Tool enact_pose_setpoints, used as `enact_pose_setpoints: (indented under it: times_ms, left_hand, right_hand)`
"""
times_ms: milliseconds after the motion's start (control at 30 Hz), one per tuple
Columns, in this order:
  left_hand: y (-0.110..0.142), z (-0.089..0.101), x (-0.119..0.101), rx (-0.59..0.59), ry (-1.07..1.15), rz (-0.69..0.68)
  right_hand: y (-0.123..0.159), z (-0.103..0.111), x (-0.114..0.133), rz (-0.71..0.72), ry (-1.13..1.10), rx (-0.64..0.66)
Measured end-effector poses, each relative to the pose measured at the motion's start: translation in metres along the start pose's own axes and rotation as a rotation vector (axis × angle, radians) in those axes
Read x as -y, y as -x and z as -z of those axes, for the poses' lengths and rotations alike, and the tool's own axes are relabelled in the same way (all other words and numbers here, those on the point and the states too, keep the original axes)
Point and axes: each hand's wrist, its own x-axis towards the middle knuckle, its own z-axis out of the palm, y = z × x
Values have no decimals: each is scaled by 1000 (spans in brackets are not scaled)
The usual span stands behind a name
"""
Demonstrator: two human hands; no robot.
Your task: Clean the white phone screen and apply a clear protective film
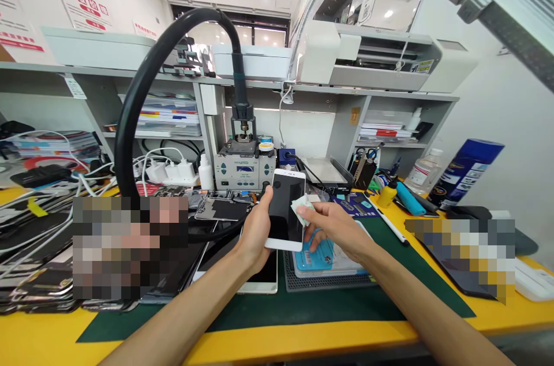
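My left hand (256,231) is closed round the left edge of a white-framed smartphone (284,213), holding it raised and tilted with its dark screen towards me. Pinched in my right hand (333,227) is a small pale wipe (301,208), which is at the right edge of the screen. Under my right hand lies a blue and white packet (318,254) on a dark grey perforated mat. Below my left hand, a white-edged tablet or large phone (264,282) rests on the green work mat (329,303).
A rework station (242,171) with a thick black hose (125,100) stands behind. Stacked phone screens (43,276) crowd the left side. A yellow bottle (386,195), a blue spray can (467,172) and a white pen (389,224) are at the right. Several patches are pixelated.
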Motion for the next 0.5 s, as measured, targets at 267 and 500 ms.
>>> enact_pose_setpoints:
  times_ms: [267, 500]
  left_hand:
    - [-5, 4, 0, 33, 12, -3]
    - [-4, 1, -5, 24, 47, -50]
  right_hand:
    - [2, -2, 3, -59, 22, 113]
    - [4, -6, -3, -96, -68, 270]
